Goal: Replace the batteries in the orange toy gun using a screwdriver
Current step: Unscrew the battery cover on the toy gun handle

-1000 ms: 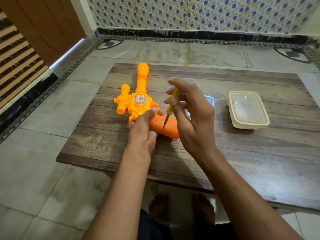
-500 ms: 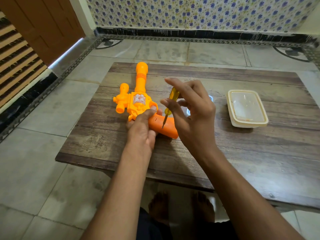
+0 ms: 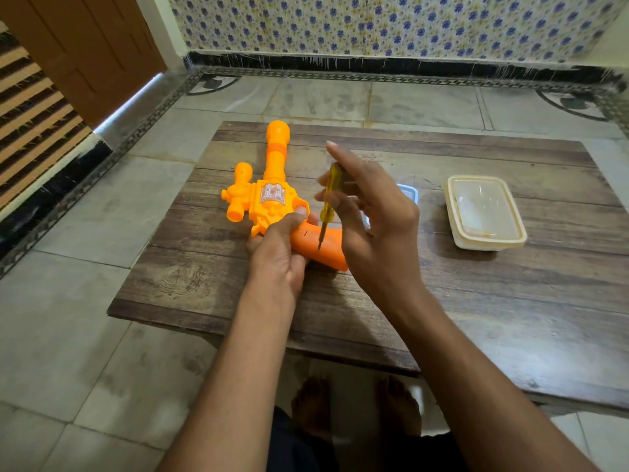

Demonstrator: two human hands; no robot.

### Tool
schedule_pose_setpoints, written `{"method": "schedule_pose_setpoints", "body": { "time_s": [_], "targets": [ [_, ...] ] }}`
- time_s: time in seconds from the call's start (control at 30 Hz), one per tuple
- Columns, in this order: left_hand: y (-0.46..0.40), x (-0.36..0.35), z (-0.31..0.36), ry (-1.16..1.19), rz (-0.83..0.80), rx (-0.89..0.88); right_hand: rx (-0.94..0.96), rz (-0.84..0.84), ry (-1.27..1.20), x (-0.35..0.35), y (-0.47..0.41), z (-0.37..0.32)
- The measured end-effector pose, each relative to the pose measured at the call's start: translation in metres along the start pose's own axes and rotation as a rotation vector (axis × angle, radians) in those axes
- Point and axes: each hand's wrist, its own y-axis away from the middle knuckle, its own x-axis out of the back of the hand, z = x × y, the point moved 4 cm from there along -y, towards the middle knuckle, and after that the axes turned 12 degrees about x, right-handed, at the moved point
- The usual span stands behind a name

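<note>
On a wooden table [image 3: 476, 301] at mid-frame lies the orange toy gun [image 3: 272, 195]; the left hand [image 3: 279, 253] grips its handle, while the right hand [image 3: 371, 219] pinches the upright screwdriver [image 3: 327, 206], tip on the handle.

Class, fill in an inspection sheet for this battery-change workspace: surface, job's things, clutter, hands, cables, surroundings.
Surface: low wooden table, worn planks.
Job's things: orange toy gun lying flat; screwdriver upright, tip on the gun's grip.
Clutter: lidded plastic container at right; a blue-rimmed item mostly hidden behind the right hand.
Hands: left hand holds the gun; right hand pinches the screwdriver.
Cables: nothing seen.
Surroundings: tiled floor, floral wall, brown door.
</note>
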Motion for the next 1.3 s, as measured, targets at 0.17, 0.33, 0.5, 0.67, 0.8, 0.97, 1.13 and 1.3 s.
{"method": "schedule_pose_setpoints", "body": {
  "time_s": [0.17,0.33,0.5,0.67,0.8,0.97,1.13,1.3],
  "targets": [
    [0.0023,-0.0010,0.0015,0.043,-0.004,-0.005,-0.032,-0.035,-0.049,0.0004,0.0023,-0.0037],
    [0.0026,0.0005,0.0019,0.056,0.029,-0.023,0.048,-0.016,0.066,-0.0010,0.0000,-0.0062],
    [0.0023,0.0015,0.0011,0.040,-0.010,0.008,-0.029,-0.044,-0.055,-0.0003,0.0023,-0.0024],
    [0.0029,0.0000,0.0006,0.028,-0.015,-0.010,0.001,-0.021,0.027,0.0004,-0.0004,-0.0045],
    [0.0022,-0.0014,0.0011,0.018,-0.020,-0.004,0.024,0.002,0.096,0.0002,-0.0006,-0.0010],
    [0.0000,0.0012,-0.0003,0.002,0.003,0.018,-0.064,-0.004,-0.050,0.0015,0.0032,0.0002],
    [-0.0009,0.0030,0.0008,0.029,0.028,-0.004,0.012,-0.009,0.093,-0.0002,-0.0004,-0.0035],
    [0.0028,-0.0004,0.0009,0.009,0.014,0.011,0.008,-0.030,0.039,-0.0002,0.0015,-0.0005]
  ]
}}
